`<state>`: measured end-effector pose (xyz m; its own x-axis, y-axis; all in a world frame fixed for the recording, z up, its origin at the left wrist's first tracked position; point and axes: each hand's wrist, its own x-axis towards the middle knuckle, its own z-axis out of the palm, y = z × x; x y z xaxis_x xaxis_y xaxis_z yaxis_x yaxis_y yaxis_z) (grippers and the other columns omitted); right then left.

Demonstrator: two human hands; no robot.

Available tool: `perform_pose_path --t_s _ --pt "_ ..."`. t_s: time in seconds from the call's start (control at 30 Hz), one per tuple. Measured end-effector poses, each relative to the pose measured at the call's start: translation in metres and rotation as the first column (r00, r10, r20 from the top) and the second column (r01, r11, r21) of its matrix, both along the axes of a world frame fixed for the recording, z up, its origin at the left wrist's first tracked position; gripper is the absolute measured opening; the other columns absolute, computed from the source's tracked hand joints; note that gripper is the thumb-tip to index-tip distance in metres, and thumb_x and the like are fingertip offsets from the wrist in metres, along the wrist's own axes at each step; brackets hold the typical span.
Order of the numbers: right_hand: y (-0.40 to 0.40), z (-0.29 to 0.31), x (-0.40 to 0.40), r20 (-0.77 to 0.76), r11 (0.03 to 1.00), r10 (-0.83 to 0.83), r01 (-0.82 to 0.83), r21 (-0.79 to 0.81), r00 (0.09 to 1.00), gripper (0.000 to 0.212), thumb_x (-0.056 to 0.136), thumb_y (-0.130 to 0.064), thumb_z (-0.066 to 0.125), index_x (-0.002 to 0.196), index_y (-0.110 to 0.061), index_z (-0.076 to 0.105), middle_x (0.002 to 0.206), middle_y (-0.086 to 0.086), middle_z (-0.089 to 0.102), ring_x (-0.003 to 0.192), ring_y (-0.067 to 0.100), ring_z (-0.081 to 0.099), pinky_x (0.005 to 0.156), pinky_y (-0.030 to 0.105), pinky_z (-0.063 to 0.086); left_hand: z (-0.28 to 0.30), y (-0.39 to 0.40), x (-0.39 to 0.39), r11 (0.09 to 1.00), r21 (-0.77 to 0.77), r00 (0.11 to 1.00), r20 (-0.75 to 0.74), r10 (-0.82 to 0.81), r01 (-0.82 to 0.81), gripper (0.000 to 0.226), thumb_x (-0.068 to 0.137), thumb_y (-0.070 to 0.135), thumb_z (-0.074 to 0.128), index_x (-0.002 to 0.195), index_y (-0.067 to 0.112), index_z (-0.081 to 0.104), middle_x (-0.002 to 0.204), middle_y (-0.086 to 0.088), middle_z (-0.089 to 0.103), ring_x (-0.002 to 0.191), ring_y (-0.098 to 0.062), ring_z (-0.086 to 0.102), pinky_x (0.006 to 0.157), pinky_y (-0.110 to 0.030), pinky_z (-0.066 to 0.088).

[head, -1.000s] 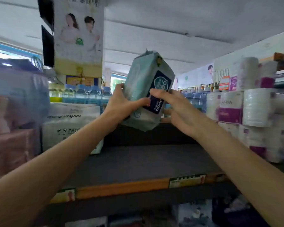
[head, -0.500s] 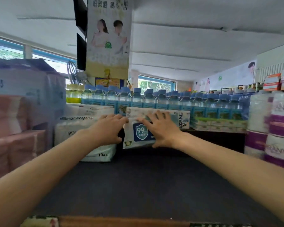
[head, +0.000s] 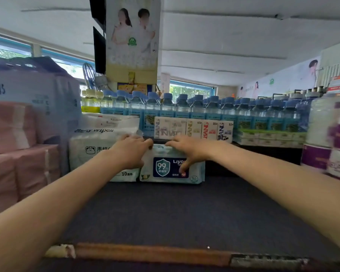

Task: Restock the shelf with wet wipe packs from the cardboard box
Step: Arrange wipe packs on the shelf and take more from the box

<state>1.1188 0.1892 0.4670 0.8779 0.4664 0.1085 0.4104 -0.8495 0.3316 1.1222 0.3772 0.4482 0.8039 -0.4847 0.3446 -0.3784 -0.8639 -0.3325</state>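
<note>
**Both hands on a wet wipe pack at the back of the shelf**

The wet wipe pack point(head: 172, 167) stands on its long edge on the dark shelf point(head: 165, 213), its blue "99" shield label facing the camera. The left hand point(head: 130, 150) holds the pack's upper left corner, fingers curled over the top edge. The right hand point(head: 186, 149) grips the top edge from the other side, fingers hooked over it and the thumb pressed down on the front label.

Just left of the left hand, touching the pack, sits a white bundle of baby wipes point(head: 98, 148); the left wrist crosses in front of it. Beyond the fingertips of both hands stands a row of white cartons point(head: 194, 130), and behind those a line of blue-capped water bottles point(head: 185, 108). Well to the right of the right hand are stacked paper rolls point(head: 330, 134); far left of the left hand, pink tissue packs point(head: 12, 144).
</note>
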Motion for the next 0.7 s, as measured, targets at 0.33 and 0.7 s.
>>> perform_pose_path --t_s 0.33,0.7 --pt "-0.048 0.013 -0.137 0.123 0.935 -0.320 0.292 0.199 0.940 0.035 0.087 -0.034 0.061 0.116 -0.016 0.057 0.112 0.000 0.061 0.101 0.019 0.057 0.085 0.031 0.047 0.017 -0.037 -0.090 0.882 -0.209 0.906 0.112 -0.407 0.422 0.032 0.089 0.027 0.050 0.119 0.017 0.053 0.123 -0.005 0.059 0.109 -0.024 0.056 0.094 -0.042 0.046" --pt "-0.097 -0.113 -0.511 -0.303 0.274 -0.867 0.885 0.376 0.397 0.038 0.090 -0.037 0.055 0.124 -0.020 0.052 0.109 -0.002 0.060 0.093 0.016 0.056 0.079 0.029 0.046 -0.111 -0.197 -0.321 0.352 -0.136 0.334 -0.141 -0.932 0.926 0.024 0.092 0.028 0.046 0.112 0.018 0.056 0.115 -0.003 0.056 0.111 -0.027 0.050 0.097 -0.041 0.030"
